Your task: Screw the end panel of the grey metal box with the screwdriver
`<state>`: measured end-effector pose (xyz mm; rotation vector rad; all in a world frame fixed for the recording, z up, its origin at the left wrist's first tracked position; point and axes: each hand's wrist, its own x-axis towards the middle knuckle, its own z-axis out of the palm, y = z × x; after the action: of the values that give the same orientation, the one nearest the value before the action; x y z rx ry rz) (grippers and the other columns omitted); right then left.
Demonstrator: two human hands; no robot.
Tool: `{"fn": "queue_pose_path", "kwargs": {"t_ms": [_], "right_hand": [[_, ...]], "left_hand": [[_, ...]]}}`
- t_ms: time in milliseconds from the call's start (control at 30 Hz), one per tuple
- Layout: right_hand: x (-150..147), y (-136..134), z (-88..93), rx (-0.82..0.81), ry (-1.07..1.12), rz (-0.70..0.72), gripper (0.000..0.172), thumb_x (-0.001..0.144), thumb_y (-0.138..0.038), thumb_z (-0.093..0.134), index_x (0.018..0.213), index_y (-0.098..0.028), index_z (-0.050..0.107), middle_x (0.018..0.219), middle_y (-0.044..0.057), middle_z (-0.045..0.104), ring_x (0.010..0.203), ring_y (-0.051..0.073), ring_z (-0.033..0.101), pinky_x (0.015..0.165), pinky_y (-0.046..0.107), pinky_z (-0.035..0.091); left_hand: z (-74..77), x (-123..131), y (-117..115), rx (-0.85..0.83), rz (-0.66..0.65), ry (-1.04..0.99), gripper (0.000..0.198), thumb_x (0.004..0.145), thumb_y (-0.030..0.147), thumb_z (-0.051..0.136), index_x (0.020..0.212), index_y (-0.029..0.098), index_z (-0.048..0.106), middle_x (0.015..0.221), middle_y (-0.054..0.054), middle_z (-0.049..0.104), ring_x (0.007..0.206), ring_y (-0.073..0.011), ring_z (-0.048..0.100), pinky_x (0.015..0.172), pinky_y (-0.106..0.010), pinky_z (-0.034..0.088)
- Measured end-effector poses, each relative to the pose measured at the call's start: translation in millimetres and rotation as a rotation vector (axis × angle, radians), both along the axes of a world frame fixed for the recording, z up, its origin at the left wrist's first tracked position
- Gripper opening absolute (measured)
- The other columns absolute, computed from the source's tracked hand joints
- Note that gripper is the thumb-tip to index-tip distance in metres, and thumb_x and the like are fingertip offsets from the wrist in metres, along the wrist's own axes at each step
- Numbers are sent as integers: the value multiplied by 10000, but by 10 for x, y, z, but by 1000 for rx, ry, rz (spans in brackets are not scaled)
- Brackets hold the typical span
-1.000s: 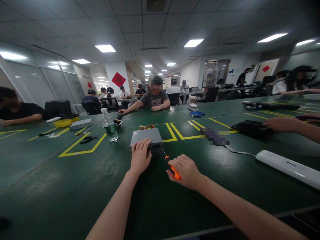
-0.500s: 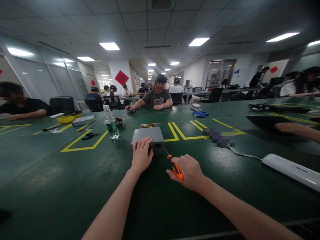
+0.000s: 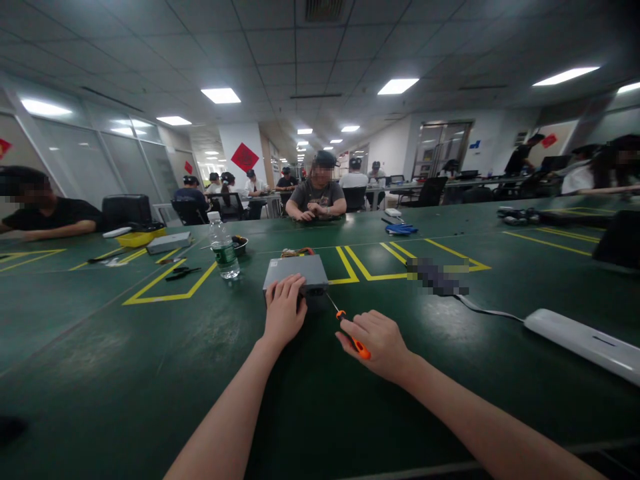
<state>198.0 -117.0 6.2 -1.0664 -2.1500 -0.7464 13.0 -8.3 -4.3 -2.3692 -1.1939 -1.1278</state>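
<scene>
A grey metal computer power supply [image 3: 280, 269] lies on the green table in front of me, with a dark socket on its near face and coloured wires behind it. My left hand [image 3: 285, 310] grips its near edge, fingers over the top and thumb down the front. In my right hand [image 3: 377, 343] is an orange and black screwdriver [image 3: 361, 348]. Its thin shaft points up and left, the tip at the near right corner of the power supply. Whether the tip sits in a screw is too small to tell.
A water bottle [image 3: 223, 250] stands left of the power supply, beside a metal bowl [image 3: 241, 245] of small items. Blue gloves [image 3: 400, 229] lie farther back. A white power strip [image 3: 580, 340] with its cable is at right. Across the table sits a person [image 3: 320, 193].
My right hand has turned the screwdriver slightly; my left hand stays put. The person opposite has drawn both hands together. At right, another person's hand has left the view.
</scene>
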Motion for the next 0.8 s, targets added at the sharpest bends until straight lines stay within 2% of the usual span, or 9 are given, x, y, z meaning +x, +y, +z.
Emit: {"fn": "queue_pose_path", "kwargs": {"t_ms": [167,367,500,567,667,733,800], "right_hand": [[-50,-67,45,-140,-60,59,266,827,-410,511,893,-160,573,715,31,542,626,145,468,580,275,346],[-28,-79,60,-248,-27,137,451,835,-442,440,1123,-103,520,839,84,573,746,189,509,681,330,406],[-1,-73,69,-256,-48,88,544,821,-547,436,1174,-141,513,834,78,532,688,170,494,613,309,416],[-7,-82,75,-230,-21,79,515,825,-525,452,1183,-160,510,908,99,510,678,155,487,582,290,423],[-22,-98,77,-184,-15,184,341,865,-379,461,1120,-165,534,1088,136,474,785,157,513,645,281,453],[-22,-105,74,-167,-44,262,244,874,-333,465,1021,-162,560,1079,122,494,852,167,520,701,284,458],[-12,-111,69,-182,-59,287,233,869,-354,475,975,-165,561,1040,111,516,892,181,524,730,295,461]], "left_hand": [[-1,0,2,-8,2,5,422,779,167,479,1193,245,456,1274,-52,510,1198,-217,422,1042,-444,221],[3,-2,2,-17,1,11,419,786,170,472,1197,247,446,1282,-42,504,1207,-211,411,1046,-435,213],[2,-6,3,-14,-1,13,420,783,166,472,1195,247,448,1281,-42,505,1209,-211,410,1046,-433,210],[0,-7,7,-12,2,13,420,782,163,473,1193,247,448,1279,-40,507,1207,-209,411,1046,-429,211],[-1,-6,11,-12,3,13,416,785,168,474,1192,248,448,1281,-36,505,1207,-204,411,1049,-425,208],[0,-5,10,-13,3,11,415,785,166,474,1191,249,448,1281,-32,504,1209,-200,409,1052,-422,204],[3,-4,6,-14,4,10,419,781,159,475,1189,249,448,1277,-29,508,1209,-196,408,1053,-419,204]]}}
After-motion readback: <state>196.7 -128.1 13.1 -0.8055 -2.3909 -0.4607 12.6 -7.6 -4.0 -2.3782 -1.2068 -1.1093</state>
